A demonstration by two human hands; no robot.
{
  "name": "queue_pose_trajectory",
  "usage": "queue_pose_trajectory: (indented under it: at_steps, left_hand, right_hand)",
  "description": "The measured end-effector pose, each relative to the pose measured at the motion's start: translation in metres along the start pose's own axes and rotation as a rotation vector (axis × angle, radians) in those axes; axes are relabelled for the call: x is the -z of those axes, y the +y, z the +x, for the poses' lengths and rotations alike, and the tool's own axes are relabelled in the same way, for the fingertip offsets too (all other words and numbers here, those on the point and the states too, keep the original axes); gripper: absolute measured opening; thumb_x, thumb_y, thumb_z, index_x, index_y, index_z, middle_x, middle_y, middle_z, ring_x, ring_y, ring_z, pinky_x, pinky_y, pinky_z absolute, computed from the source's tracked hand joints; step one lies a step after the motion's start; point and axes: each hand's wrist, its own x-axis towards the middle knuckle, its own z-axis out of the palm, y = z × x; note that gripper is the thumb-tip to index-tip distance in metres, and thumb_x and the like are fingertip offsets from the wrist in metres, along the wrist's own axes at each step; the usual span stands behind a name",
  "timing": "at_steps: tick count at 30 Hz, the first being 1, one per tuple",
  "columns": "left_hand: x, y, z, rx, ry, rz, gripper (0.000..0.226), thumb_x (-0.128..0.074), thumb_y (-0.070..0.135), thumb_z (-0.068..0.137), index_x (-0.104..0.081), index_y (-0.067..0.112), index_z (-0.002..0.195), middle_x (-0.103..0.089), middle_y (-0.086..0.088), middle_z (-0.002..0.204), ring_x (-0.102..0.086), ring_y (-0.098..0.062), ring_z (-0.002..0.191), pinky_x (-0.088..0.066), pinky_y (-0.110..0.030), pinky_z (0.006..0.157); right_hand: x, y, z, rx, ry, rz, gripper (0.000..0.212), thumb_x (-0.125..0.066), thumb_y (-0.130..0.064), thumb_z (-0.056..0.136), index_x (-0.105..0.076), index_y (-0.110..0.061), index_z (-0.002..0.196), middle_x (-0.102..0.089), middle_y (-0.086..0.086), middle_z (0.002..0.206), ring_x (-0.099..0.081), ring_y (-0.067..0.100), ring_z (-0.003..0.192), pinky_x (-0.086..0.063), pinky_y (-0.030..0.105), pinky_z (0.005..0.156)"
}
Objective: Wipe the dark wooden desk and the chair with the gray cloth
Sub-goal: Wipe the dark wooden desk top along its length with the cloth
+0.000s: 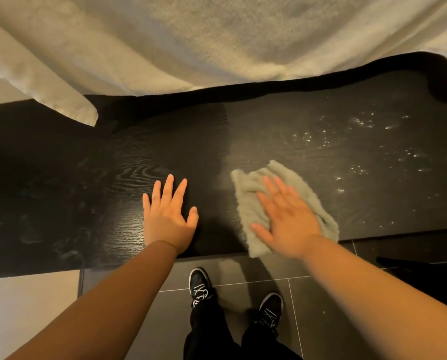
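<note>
Your right hand [287,216] lay flat, fingers straight, pressing the one gray cloth [247,209] onto the dark wooden desk [87,165], and the cloth reached the front edge. Your left hand [166,216] rested open with fingers spread on bare wood just beside it. Bright specks [360,141] dotted the desk's right part. Pale fabric [191,35] draped behind. Below were dark floor tiles [243,294] and your two shoes [199,284].
</note>
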Motion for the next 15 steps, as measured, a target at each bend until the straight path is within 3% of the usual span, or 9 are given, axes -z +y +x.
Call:
queue_pose_trajectory:
  at_steps: [3,6,9,12,15]
  left_hand:
    - [0.000,0.002,0.001,-0.003,-0.002,0.007,0.072,-0.037,0.057,0.097,-0.023,0.037,0.165,-0.014,0.001,0.175,-0.007,-0.030,0.162,-0.008,-0.059,0.130]
    - [0.000,0.001,0.001,0.010,-0.013,0.001,0.072,-0.036,0.058,0.097,-0.022,0.038,0.165,-0.012,0.002,0.176,-0.004,-0.029,0.162,-0.005,-0.058,0.130]
    - [-0.001,0.000,0.000,0.011,-0.012,-0.002,0.072,-0.035,0.058,0.097,-0.022,0.038,0.165,-0.011,0.003,0.176,-0.003,-0.028,0.162,-0.005,-0.058,0.130]
    - [-0.002,0.000,0.001,0.004,-0.009,0.010,0.073,-0.034,0.060,0.097,-0.020,0.038,0.165,-0.009,0.003,0.176,-0.003,-0.028,0.162,-0.005,-0.058,0.130]
    - [-0.002,-0.001,0.001,0.005,-0.024,0.018,0.073,-0.032,0.060,0.096,-0.019,0.038,0.165,-0.010,0.003,0.176,-0.003,-0.029,0.162,-0.005,-0.057,0.130]
  right_hand:
    - [0.000,0.021,-0.012,-0.221,0.028,-0.007,0.088,-0.018,-0.073,0.101,-0.023,-0.014,0.166,0.013,0.011,0.175,0.019,0.029,0.160,-0.003,0.051,0.131]
    - [0.002,-0.017,0.000,-0.286,-0.006,0.041,0.091,-0.014,-0.072,0.099,-0.010,-0.012,0.167,0.021,0.019,0.171,0.026,0.036,0.157,0.004,0.053,0.130]
    - [0.002,-0.068,0.018,-0.056,-0.060,0.043,0.091,-0.017,-0.074,0.098,0.001,-0.017,0.167,0.032,0.016,0.168,0.037,0.034,0.152,0.012,0.052,0.128]
    - [0.001,-0.072,0.030,0.159,-0.067,0.000,0.092,-0.020,-0.078,0.097,-0.005,-0.021,0.167,0.027,0.011,0.171,0.033,0.029,0.155,0.010,0.050,0.129]
    - [0.002,-0.029,0.035,0.138,0.035,0.034,0.095,-0.020,-0.080,0.095,-0.021,-0.018,0.167,0.013,0.008,0.174,0.021,0.028,0.160,0.000,0.050,0.131]
